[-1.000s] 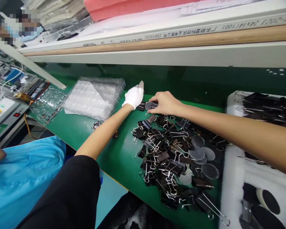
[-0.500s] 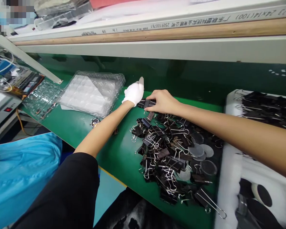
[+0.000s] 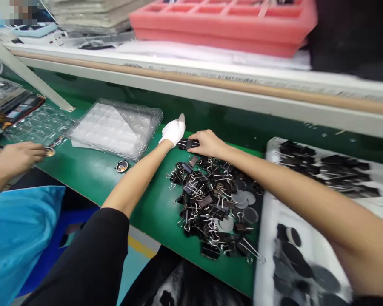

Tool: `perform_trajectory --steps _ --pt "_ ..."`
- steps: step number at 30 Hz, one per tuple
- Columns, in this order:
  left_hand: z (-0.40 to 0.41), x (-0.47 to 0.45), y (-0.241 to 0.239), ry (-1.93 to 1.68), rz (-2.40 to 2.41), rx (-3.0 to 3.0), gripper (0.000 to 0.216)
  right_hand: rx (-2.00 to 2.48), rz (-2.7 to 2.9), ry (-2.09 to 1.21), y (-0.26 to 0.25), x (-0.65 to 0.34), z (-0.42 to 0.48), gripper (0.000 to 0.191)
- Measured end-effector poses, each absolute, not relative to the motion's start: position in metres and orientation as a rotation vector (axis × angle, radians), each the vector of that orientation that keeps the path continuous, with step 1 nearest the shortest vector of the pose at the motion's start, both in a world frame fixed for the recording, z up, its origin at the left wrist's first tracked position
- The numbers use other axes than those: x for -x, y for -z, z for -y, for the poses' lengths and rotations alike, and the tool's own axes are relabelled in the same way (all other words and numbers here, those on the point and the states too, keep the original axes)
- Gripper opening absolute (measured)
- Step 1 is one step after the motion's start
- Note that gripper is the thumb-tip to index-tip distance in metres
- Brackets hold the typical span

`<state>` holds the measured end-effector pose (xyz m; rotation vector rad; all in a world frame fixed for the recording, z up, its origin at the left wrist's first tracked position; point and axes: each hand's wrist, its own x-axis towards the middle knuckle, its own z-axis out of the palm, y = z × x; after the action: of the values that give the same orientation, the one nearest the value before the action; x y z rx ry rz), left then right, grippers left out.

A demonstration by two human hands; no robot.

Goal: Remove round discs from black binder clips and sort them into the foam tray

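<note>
I'd call this a factory workshop: a long green workbench [image 3: 91, 172] runs under a shelf [image 3: 191, 87] holding a red compartmented tray [image 3: 220, 32]. On my feed, clear moulded trays [image 3: 143, 121], heaped binder clips [image 3: 206, 199] and a co-worker [image 3: 19, 231] alongside show it.

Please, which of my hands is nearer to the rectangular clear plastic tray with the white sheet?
Left. The white-gloved left hand is just right of the tray; the bare right hand is farther right, holding black metal binder clips.
</note>
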<state>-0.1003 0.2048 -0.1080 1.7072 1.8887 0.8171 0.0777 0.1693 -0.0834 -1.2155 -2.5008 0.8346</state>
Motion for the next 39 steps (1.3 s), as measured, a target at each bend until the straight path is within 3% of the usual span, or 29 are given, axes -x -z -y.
perform_trajectory --steps 4,6,8,10,12,18,25,28,32,39 --pt "-0.183 0.106 0.071 -1.033 -1.673 -1.669 0.078 1.254 2.443 -0.965 0.054 -0.089 -0.169 0.023" --pt "-0.163 0.108 0.049 -1.0 -1.56 -1.76 0.078 1.242 2.406 -1.1 0.037 -0.101 -0.164 0.038" --pt "-0.139 0.106 0.031 -0.902 -1.562 -1.899 0.073 1.205 2.265 -1.405 0.023 -0.114 -0.153 0.049" --pt "-0.118 0.098 0.018 -0.817 -1.631 -1.993 0.07 1.162 1.978 -1.782 0.012 -0.127 -0.135 0.051" --pt "-0.1 0.084 0.01 -0.794 -1.679 -2.042 0.069 1.137 1.72 -1.954 0.006 -0.138 -0.112 0.048" --pt "-0.061 0.029 0.006 -0.98 -1.515 -2.045 0.065 1.196 1.554 -1.425 0.014 -0.167 -0.03 0.035" --pt "-0.037 -0.01 0.011 -0.81 -1.242 -2.162 0.061 1.277 1.432 -1.195 0.024 -0.209 0.034 0.033" --pt "-0.035 -0.006 0.008 -0.607 -1.07 -2.323 0.05 1.347 1.66 -0.748 0.012 -0.271 0.047 0.022" --pt "-0.04 0.006 -0.002 -0.497 -1.167 -2.394 0.045 1.653 1.831 -0.131 0.012 -0.38 0.051 0.024" --pt "-0.048 0.012 -0.007 -0.562 -1.291 -2.279 0.028 2.051 1.812 -0.222 0.074 -0.445 0.027 0.03"
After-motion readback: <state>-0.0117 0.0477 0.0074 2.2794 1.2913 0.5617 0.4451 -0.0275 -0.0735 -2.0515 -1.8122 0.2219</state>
